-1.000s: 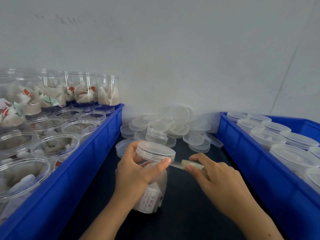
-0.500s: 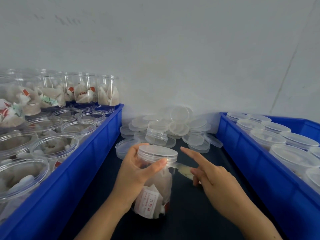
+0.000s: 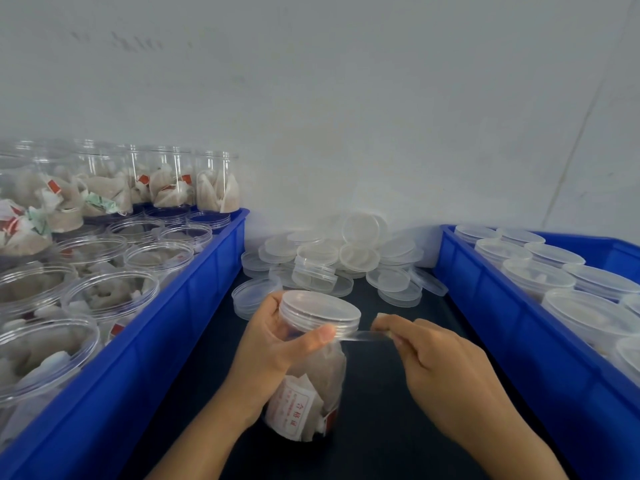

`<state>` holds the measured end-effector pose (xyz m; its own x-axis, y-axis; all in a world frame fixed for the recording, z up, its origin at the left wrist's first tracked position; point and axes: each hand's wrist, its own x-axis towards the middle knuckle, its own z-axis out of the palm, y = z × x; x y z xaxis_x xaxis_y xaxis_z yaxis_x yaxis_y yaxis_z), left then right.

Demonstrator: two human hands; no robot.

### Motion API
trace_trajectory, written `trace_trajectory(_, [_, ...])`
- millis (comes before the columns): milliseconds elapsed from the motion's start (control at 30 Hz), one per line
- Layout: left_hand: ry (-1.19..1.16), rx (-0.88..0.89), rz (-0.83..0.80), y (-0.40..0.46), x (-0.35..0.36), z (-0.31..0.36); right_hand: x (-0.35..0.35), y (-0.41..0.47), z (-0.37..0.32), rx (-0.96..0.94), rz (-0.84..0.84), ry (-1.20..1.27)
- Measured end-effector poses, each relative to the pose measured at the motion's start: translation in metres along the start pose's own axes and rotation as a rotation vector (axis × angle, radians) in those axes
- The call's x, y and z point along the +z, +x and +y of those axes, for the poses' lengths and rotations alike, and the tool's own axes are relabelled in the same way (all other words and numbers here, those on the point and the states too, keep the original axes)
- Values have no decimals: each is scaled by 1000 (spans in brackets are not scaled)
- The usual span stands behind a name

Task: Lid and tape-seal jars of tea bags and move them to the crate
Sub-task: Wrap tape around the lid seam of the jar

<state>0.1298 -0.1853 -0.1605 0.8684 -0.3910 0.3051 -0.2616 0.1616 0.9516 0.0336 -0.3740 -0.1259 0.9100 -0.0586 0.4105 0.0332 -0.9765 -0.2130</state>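
Lidded jar [image 3: 308, 368] of tea bags upright on dark worktop [image 3: 381, 427], between two blue crates; left hand [image 3: 273, 344] wrapped round its neck, thumb pressing tape strip [image 3: 360, 336] against lid [image 3: 320, 311] rim; right hand [image 3: 440, 362] fingers pinching strip's free end, pulled taut just right of jar

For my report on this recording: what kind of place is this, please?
Probably a small packing station for tea, not a home kitchen. Two blue crates flank a dark table: the left crate holds many open jars of tea bags, the right crate holds lidded jars, and loose lids are piled by the wall.
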Motion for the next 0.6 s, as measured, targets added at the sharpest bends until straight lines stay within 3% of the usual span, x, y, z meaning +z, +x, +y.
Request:
trace_trajectory(133, [1, 4, -28, 1, -1, 0, -5, -2, -4, -35, -19, 73])
trace_trajectory(600, [-66, -57, -123, 0, -2, 3, -3, 3, -6, -2, -9, -83])
